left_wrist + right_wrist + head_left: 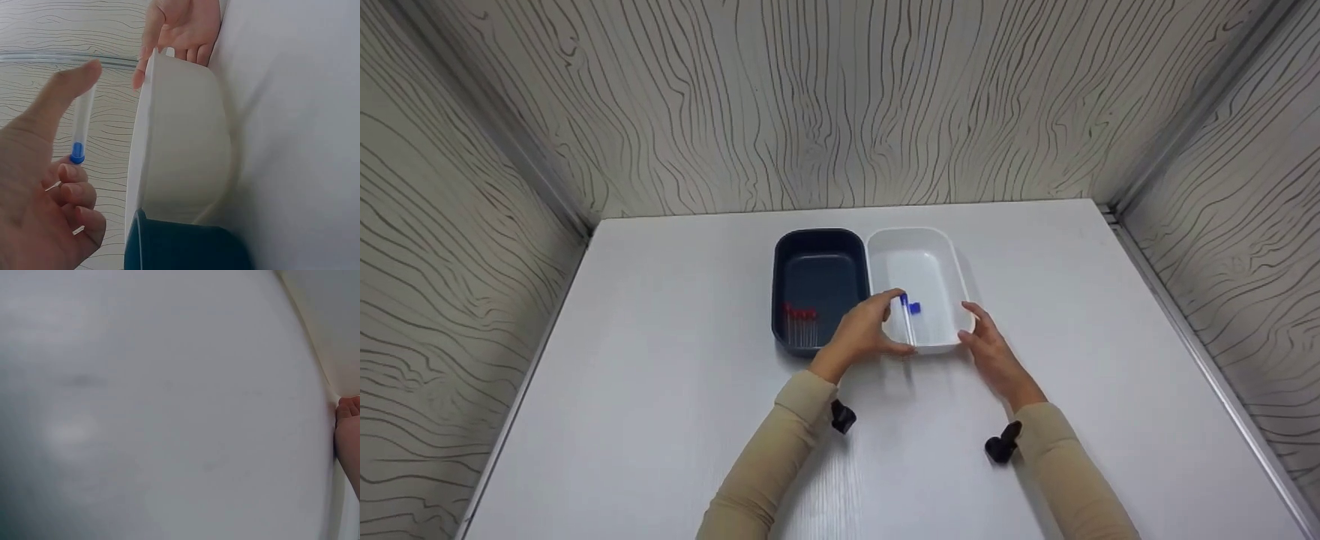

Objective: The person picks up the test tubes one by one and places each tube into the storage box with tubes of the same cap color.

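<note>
My left hand [861, 330] pinches a slim clear tube with a blue cap [908, 321] lengthwise, the thumb at its clear end and a fingertip at the cap. It holds the tube over the near left part of a white container [911, 231]. In the left wrist view, the tube [83, 121] stands apart from the container wall. With thumb and fingers, my right hand [994, 352] grips the container's near right rim. A small blue piece [915, 307] lies in the container; whether a clear tube is attached cannot be made out.
Left of the white container, and close against it, stands a dark blue container [819, 236]. Several red-capped clear tubes [801, 315] lie side by side in its near left part. Wood-patterned panels [840, 105] enclose the white table [660, 315] at the back and both sides.
</note>
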`<state>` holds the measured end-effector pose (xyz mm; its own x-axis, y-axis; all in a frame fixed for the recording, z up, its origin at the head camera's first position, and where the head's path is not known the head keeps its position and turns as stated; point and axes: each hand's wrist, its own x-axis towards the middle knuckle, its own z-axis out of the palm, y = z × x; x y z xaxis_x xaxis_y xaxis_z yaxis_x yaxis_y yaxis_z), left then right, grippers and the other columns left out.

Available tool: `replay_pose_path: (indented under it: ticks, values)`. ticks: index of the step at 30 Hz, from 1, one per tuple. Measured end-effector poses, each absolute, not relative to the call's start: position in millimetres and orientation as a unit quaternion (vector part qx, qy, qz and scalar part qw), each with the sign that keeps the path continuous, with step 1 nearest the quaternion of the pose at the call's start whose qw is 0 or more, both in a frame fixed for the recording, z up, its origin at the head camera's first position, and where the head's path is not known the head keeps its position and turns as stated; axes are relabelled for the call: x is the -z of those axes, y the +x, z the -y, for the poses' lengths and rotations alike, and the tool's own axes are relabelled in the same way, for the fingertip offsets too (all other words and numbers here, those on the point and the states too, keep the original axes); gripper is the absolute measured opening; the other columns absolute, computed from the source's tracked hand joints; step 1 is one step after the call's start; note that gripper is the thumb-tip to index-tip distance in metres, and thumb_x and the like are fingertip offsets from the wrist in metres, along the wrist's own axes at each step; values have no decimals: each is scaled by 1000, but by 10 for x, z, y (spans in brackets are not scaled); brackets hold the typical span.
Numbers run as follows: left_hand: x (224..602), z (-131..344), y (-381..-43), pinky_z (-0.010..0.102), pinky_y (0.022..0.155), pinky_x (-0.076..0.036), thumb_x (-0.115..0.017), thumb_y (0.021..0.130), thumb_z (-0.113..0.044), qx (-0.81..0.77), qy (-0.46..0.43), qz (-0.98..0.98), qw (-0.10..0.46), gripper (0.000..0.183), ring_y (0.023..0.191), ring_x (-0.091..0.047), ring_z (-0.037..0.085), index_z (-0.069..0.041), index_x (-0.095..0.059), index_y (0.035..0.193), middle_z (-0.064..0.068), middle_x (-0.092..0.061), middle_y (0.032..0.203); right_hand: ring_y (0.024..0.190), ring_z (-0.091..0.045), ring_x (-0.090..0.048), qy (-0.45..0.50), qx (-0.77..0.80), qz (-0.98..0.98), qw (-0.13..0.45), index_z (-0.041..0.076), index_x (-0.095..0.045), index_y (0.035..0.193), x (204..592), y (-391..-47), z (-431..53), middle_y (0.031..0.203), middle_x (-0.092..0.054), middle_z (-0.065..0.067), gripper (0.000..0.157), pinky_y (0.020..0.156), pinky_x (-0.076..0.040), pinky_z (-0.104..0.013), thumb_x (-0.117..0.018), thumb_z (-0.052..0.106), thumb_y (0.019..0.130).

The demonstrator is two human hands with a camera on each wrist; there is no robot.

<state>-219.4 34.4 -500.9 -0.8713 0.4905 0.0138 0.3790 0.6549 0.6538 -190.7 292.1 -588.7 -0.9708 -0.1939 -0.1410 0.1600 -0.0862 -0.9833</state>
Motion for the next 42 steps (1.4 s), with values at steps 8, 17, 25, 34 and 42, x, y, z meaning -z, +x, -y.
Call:
replay_pose_path:
  ticks: [8, 17, 25, 34, 42]
  values:
    - [5017, -491, -2330, 34, 96, -54, -87, 66, -39, -349, 231, -903, 97, 94, 109, -63, 21, -14, -42, 145, 12, -62, 129, 149, -29, 25, -9, 738, -664, 120, 13, -8, 152, 5896, -1909, -2926, 162, 22, -10, 62, 124, 12, -51, -43, 8, 101]
    - [5074, -667, -2442, 33, 99, -53, -86, 69, -36, -355, 241, -897, 110, 93, 113, -63, 24, -10, -40, 145, 13, -59, 134, 152, -31, 15, -7, 739, -662, 121, 14, -10, 152, 5899, -1910, -2933, 164, 16, -10, 62, 125, 5, -50, -44, 10, 101]
    - [5175, -828, -2499, 33, 107, -48, -86, 70, -32, -375, 206, -895, 126, 94, 122, -59, 26, -10, -37, 147, 14, -55, 140, 152, -29, 19, -2, 733, -668, 128, 18, -10, 153, 5889, -1919, -2943, 163, 21, -6, 61, 124, 9, -53, -43, 13, 102]
    - [5226, -967, -2497, 34, 115, -40, -87, 69, -29, -351, 173, -909, 144, 94, 133, -51, 24, -11, -38, 147, 11, -52, 144, 153, -28, 16, -8, 745, -656, 124, 15, -9, 153, 5888, -1912, -2940, 164, 17, -5, 61, 125, 8, -51, -42, 8, 101]
    - [5298, -1035, -2481, 33, 113, -43, -87, 69, -25, -346, 170, -911, 142, 91, 129, -55, 24, -9, -40, 145, 13, -55, 141, 153, -29, 10, -16, 759, -640, 121, 13, -9, 152, 5899, -1918, -2929, 165, 11, -6, 61, 125, 6, -50, -42, 7, 101]
